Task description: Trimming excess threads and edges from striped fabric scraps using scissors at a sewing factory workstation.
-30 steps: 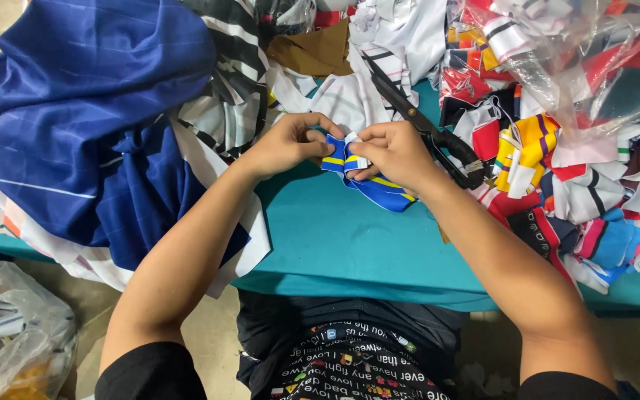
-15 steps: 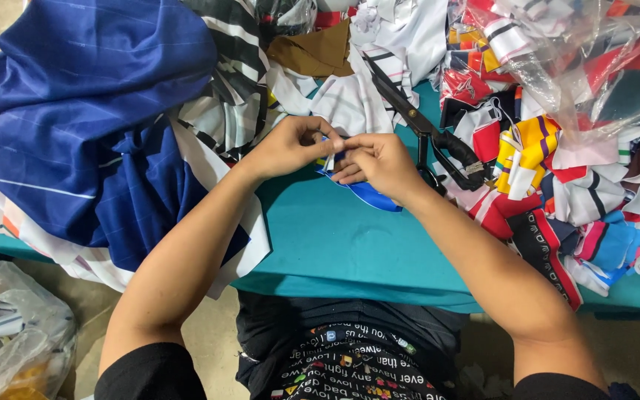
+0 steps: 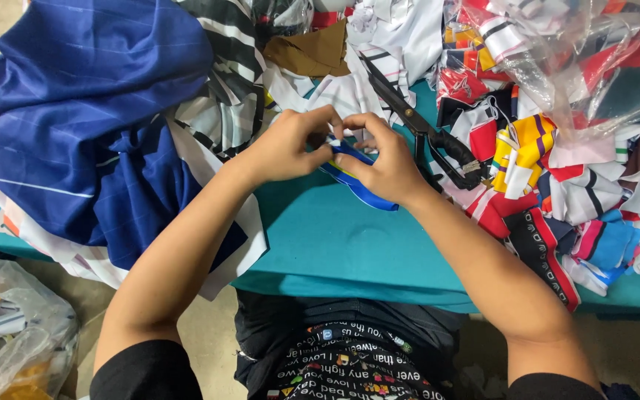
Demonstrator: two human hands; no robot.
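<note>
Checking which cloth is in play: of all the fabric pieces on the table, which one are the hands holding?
The small blue piece with a yellow stripe, pinched between the left hand and right hand over bare teal table; the other fabrics lie untouched in heaps around it.

A clear plastic bag [image 3: 572,67] (crumpled) covers cloth scraps top right; another plastic bag [image 3: 16,333] lies bottom left.

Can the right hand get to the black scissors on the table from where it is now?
Probably yes. The scissors lie uncovered just beside the right hand, with nothing between them. But that hand and the left hand both hold a blue strip, so it must let go first.
</note>
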